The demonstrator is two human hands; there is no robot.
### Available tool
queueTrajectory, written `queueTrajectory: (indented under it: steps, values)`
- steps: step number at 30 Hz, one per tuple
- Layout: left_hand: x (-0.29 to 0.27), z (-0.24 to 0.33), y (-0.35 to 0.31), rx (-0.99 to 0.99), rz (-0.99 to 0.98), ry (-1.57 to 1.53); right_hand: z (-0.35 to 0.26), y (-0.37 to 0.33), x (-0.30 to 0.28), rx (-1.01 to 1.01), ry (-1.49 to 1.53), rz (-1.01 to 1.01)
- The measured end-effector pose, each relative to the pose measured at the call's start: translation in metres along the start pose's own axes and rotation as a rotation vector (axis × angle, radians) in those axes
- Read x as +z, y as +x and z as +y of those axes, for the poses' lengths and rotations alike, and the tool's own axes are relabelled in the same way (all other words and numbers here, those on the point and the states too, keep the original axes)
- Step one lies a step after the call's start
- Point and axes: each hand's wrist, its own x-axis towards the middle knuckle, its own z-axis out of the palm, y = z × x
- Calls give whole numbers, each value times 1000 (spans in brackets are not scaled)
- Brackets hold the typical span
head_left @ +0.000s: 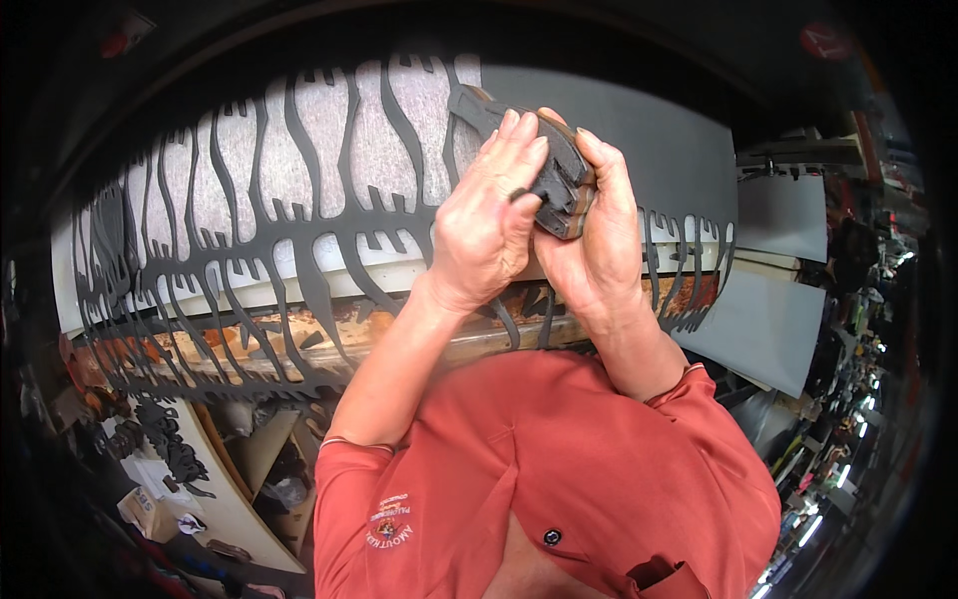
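Both my hands are raised over the work surface, around a thick, dark, sole-shaped block with brown edges (564, 165), which looks like a cutting die with black material in it. My left hand (484, 225) lies along its left side, fingers stretched over the top and thumb pressed against the notched near end. My right hand (604, 215) grips the right side, with the thumb and palm against its brown edge. A flat dark tongue of it sticks out at the far left. Beneath lies a dark grey sheet (649, 140), its left part cut into rows of sole-shaped openings.
A pale board (399, 245) shows through the openings. The cut sheet hangs over the worn brown near edge (459, 344). White panels (783, 220) stand at the right. Black offcuts (175, 449) and a small box (145, 514) lie at lower left.
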Motion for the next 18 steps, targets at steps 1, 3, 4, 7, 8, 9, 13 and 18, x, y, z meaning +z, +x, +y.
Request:
queueTrajectory:
  steps: [1,3,4,7,8,9,13,18]
  values:
    - [-2,0,1,-35,38,-29,1,-1,0,4,2,3]
    - [-11,0,3,-70,53,-34,3,-3,-1,26,26,13]
    - [-12,0,5,-64,47,-39,2,-5,-2,32,30,15]
    - [-16,-1,9,-154,42,-107,1,-4,-3,31,27,6]
    - [-17,-2,9,-202,45,-147,1,-3,-3,28,22,4]
    - [-20,-1,8,-287,68,-187,1,-3,-4,26,8,3]
    - [-23,-8,5,-578,189,-361,-1,-1,-6,21,-29,9]
    - [-22,-23,5,-801,334,-922,-2,0,-9,30,5,-8]
